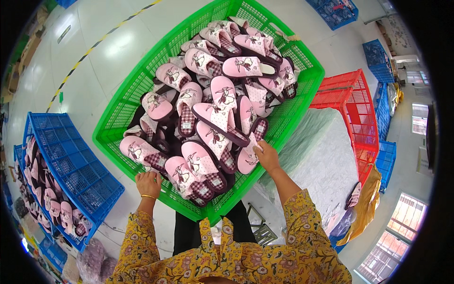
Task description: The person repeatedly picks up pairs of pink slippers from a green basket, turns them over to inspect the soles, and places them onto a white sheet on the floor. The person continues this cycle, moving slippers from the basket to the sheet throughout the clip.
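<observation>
A large green plastic basket (pixel 127 90) in front of me is heaped with pink slippers (pixel 224 92), which have dark soles, checked insoles and a printed animal figure. At the basket's near right side, my right hand (pixel 268 157) pinches the edge of a pink slipper (pixel 247 158) lying against the wall. My left hand (pixel 148 184) is closed over the near left rim, just below another slipper (pixel 142 152). One slipper (pixel 248 67) near the far right of the heap shows a white insole.
Blue crates (pixel 75 165) with more pink slippers stand at the left. To the right are a red crate (pixel 364 128) and a large whitish wrapped block (pixel 321 156). More blue crates (pixel 378 60) line the far right. Yellow-black tape (pixel 90 53) marks the floor.
</observation>
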Action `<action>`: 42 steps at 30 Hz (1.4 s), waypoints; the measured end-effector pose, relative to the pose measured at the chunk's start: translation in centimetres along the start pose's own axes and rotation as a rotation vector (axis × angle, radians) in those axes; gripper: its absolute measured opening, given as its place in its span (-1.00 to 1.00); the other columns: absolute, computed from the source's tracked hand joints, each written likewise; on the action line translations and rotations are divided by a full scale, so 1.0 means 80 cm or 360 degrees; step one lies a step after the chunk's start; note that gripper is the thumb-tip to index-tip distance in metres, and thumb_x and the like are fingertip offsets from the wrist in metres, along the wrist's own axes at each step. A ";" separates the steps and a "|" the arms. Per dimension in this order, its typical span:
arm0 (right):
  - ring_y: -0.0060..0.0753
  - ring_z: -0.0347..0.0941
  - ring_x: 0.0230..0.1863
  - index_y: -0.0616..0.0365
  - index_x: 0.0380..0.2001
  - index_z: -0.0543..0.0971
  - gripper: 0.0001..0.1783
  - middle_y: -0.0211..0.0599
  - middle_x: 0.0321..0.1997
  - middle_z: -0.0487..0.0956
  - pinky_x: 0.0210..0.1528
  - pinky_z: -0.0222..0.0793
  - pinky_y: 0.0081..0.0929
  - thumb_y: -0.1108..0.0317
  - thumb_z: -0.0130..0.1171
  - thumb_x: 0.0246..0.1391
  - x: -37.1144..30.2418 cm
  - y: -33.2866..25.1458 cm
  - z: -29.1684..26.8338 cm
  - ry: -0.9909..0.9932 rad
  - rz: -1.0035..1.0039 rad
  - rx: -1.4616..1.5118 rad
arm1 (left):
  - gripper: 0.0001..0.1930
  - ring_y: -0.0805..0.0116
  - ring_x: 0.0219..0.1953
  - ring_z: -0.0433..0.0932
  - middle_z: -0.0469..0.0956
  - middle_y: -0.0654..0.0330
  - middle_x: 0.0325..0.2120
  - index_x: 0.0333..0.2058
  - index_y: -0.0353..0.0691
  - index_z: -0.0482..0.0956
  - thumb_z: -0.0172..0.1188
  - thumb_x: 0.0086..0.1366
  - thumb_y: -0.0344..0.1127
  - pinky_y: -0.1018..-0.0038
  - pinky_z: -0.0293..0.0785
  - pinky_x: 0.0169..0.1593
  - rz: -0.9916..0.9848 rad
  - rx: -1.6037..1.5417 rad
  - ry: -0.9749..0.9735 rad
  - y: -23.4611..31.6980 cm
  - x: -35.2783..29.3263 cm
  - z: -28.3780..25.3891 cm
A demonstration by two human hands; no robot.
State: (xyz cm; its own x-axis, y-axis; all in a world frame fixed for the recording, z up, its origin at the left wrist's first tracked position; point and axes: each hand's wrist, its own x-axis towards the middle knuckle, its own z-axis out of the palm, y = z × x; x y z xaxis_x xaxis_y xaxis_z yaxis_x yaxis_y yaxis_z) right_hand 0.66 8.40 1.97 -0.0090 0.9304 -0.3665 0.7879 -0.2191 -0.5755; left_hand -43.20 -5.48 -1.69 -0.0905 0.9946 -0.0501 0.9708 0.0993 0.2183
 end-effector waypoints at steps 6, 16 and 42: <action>-0.03 0.47 -0.23 0.05 -0.31 0.51 -0.66 -0.14 -0.28 0.52 -0.22 0.36 -0.11 0.00 0.09 0.10 0.027 0.040 0.013 0.0156 -0.0017 -0.0417 | -0.78 0.17 -0.33 0.49 0.56 0.14 -0.50 -0.52 -0.15 0.54 0.12 0.18 -0.15 0.22 0.23 -0.05 0.0015 -0.0125 -0.0097 0.002 0.001 -0.004; -0.39 0.42 -0.29 0.18 -0.22 0.54 -0.81 -0.28 -0.28 0.52 -0.21 0.36 -0.48 0.32 0.12 0.16 0.072 -0.029 -0.014 0.0578 -0.0302 0.0112 | -0.84 0.18 -0.30 0.46 0.52 0.19 -0.43 -0.36 -0.15 0.51 0.02 0.23 -0.24 0.24 0.27 -0.17 0.0192 0.0022 -0.0036 -0.043 0.012 -0.003; -0.24 0.40 -0.15 0.29 0.09 0.31 -0.29 -0.22 0.02 0.43 -0.19 0.34 -0.29 0.34 0.35 -0.15 0.263 -0.156 0.474 -0.0218 0.1048 0.1187 | -0.83 0.24 -0.45 0.43 0.44 0.22 -0.60 -0.58 -0.16 0.46 0.16 0.15 -0.30 0.34 0.29 -0.28 -0.0277 -0.0262 0.0247 -0.032 0.038 0.002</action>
State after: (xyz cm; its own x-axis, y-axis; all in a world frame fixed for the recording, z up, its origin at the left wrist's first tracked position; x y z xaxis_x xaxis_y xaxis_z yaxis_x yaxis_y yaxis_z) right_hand -32.74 19.58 -26.30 0.1819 0.5261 -0.8308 0.0745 -0.8498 -0.5218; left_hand -45.92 -2.70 -2.53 -0.2981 0.9534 0.0461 0.8897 0.2600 0.3754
